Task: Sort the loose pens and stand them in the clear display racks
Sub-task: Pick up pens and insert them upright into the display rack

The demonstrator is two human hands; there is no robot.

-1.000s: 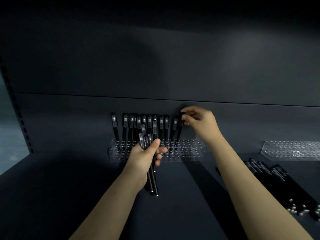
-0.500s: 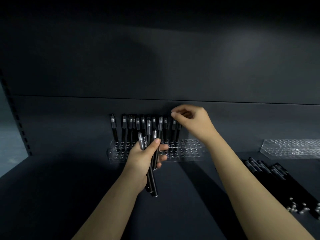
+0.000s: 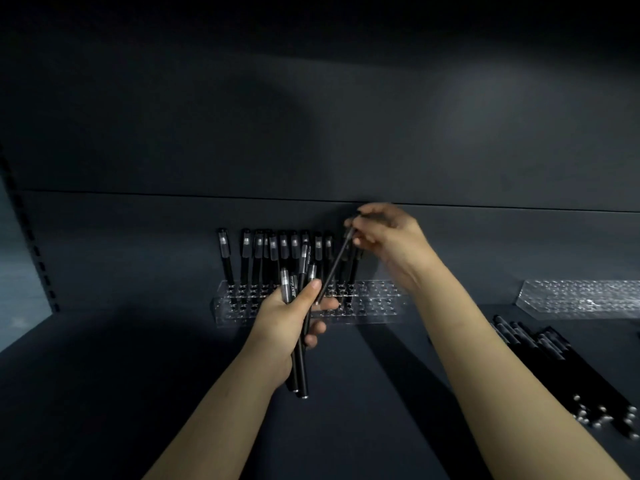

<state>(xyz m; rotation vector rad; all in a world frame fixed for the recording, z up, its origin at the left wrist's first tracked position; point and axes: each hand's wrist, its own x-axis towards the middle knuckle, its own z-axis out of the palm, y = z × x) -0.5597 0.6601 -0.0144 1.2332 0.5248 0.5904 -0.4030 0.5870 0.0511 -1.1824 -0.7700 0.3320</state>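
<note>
Dark shelf (image 3: 138, 375) carries a clear rack (image 3: 377, 303), part filled with standing pens (image 3: 246, 258), just behind the left grip (image 3: 287, 317), which clasps a bundle of pens (image 3: 301, 372). Right grip (image 3: 388, 233) pinches one slanted pen (image 3: 334, 268) above the left.

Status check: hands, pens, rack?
Left hand grips a pen bundle. Right hand pinches one tilted pen at the half-filled rack. Right-end holes free, nothing blocking them.

The left hand (image 3: 287, 317) grips a bundle (image 3: 300, 368) upright. The right hand (image 3: 391, 244) pinches the top of one slanted pen (image 3: 334, 268), whose lower end meets that grip. Just behind stands a rack (image 3: 374, 301) with pens (image 3: 247, 258); loose pens (image 3: 540, 344) lie well right.
</note>
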